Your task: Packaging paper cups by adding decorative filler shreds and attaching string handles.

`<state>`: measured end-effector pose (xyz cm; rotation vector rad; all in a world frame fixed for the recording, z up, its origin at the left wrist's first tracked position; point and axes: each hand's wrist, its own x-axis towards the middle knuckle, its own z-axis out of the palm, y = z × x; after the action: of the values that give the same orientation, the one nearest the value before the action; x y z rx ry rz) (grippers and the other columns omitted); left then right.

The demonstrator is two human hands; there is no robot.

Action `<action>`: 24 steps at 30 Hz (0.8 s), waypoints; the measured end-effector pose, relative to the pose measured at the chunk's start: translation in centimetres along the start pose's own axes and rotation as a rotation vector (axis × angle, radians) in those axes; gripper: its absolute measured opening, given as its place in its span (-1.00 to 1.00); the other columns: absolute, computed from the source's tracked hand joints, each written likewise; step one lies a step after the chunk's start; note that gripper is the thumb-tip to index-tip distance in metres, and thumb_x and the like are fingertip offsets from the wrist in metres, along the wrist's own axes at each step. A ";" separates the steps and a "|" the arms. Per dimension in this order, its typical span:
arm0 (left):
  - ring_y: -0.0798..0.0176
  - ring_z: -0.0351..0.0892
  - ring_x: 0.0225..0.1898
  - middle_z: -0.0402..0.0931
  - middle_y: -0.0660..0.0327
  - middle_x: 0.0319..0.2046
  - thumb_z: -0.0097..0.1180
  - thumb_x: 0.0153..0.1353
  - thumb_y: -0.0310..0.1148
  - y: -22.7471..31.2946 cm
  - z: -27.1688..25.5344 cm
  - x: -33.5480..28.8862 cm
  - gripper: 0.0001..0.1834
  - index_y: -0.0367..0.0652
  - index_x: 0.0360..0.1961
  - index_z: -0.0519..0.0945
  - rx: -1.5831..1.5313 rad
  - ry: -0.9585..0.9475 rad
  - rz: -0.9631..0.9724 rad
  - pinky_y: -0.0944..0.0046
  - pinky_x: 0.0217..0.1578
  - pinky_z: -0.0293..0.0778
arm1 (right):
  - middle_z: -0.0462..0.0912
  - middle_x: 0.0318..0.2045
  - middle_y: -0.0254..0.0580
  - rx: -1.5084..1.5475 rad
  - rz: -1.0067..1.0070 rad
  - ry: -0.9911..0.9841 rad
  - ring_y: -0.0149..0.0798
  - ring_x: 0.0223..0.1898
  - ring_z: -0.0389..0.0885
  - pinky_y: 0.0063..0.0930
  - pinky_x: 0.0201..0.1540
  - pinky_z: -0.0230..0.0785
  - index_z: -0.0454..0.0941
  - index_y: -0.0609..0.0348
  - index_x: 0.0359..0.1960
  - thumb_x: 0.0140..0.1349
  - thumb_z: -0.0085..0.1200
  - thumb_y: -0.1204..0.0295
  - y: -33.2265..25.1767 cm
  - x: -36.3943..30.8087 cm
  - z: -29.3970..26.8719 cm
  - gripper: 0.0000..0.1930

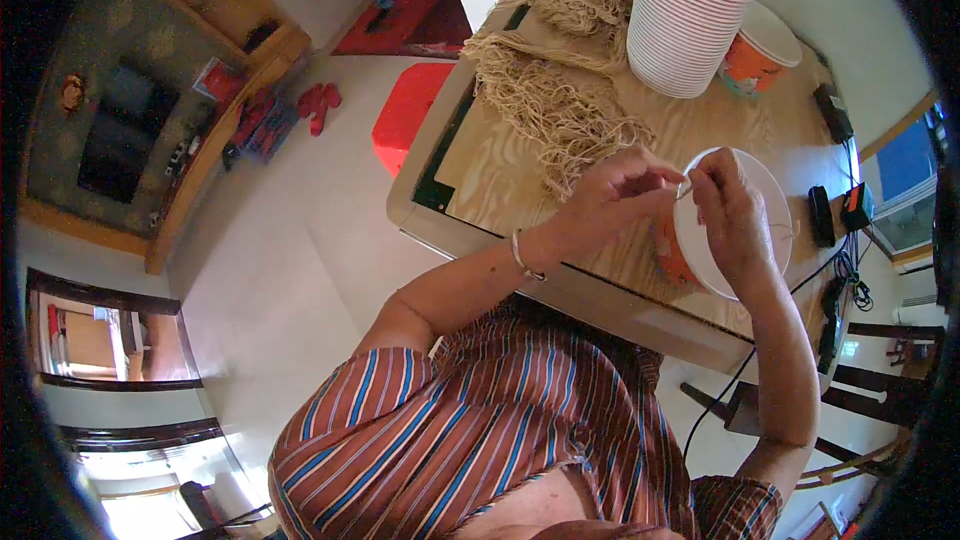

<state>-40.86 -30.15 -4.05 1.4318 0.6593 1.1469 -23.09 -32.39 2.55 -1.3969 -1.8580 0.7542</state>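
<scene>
A white paper tub (771,202) with an orange printed side stands at the near edge of the table, its mouth tilted toward me. Over its rim, my left hand (622,187) and my right hand (733,217) meet with fingertips pinched. Between them a short bit of tan cord (684,191) shows, mostly covered by the fingers. A thin strand curls at the tub's right side. Just beyond my left hand lies a loose, tangled heap of tan cord (560,115), with further bundles behind it.
A tall stack of white paper tubs (695,10) rises at the back, beside another orange tub (758,55). Black adapters (822,217) and cables line the table's right edge. A red stool (410,115) stands off the left edge; dark wooden chair parts (870,390) are at right.
</scene>
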 end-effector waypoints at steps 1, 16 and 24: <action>0.48 0.51 -0.28 0.45 0.34 -0.33 0.21 0.20 -0.39 0.3 0.2 0.2 -0.78 -0.21 -0.14 0.58 0.101 -0.029 0.099 0.45 -0.25 0.46 | 0.48 -0.46 0.05 -0.015 -0.052 0.016 0.11 -0.41 0.48 -0.17 -0.32 0.34 0.32 0.22 -0.30 0.34 -0.07 0.43 0.2 -0.1 0.0 -0.88; 0.43 0.42 -0.26 0.42 0.30 -0.32 0.19 0.18 -0.52 -1.9 -0.2 1.7 -0.93 -0.22 -0.31 0.55 0.014 -0.173 0.181 0.44 -0.25 0.37 | 0.49 -0.42 -0.14 0.125 -0.012 -0.013 -0.32 -0.40 0.47 -0.35 -0.34 0.37 0.28 0.15 -0.16 0.33 -0.08 0.50 -0.7 0.4 -1.1 -0.89; 0.37 0.46 -0.26 0.47 0.27 -0.36 0.25 0.11 -0.52 -2.5 -0.8 2.3 -0.93 -0.18 -0.38 0.58 0.123 -0.193 0.309 0.40 -0.24 0.38 | 0.41 -0.45 -0.38 0.338 0.065 0.124 -0.54 -0.49 0.27 -0.63 -0.48 0.19 0.28 0.08 -0.15 0.33 -0.08 0.51 -1.7 0.0 -1.0 -0.88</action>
<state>-40.20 -27.30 -5.91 1.7690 0.3865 1.2003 -23.30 -32.79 4.47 -1.2590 -1.5145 0.9423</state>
